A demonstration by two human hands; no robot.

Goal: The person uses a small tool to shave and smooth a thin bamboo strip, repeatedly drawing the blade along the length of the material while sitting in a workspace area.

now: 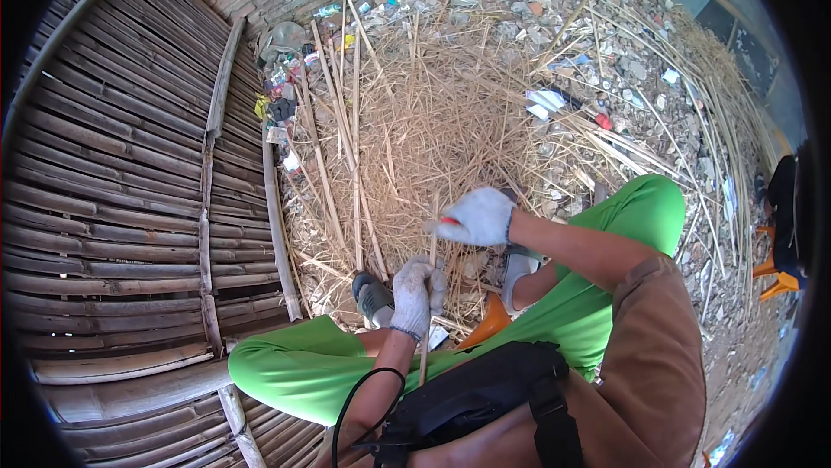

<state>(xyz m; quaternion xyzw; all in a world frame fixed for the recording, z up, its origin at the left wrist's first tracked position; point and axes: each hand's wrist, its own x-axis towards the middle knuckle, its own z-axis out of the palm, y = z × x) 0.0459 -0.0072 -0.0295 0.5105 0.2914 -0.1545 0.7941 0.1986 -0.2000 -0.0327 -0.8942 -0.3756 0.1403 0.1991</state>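
My left hand (412,296), in a pale knit glove, is closed around a narrow bamboo strip (423,355). The strip stands nearly lengthwise in front of me, its lower end by my lap and its upper part rising past the glove. Just above and to the right, my right hand (481,218), also gloved, is closed on a small red-handled tool (448,220). The tool's tip meets or crosses the upper part of the strip; the fist covers most of it, so its exact kind is hidden.
Straw-like bamboo shavings (450,122) cover the ground ahead, with long bamboo strips (355,139) lying at the left. A bamboo slat wall (130,208) stands close on my left. Rubble and litter (623,78) spread to the right. An orange seat (489,321) shows between my legs.
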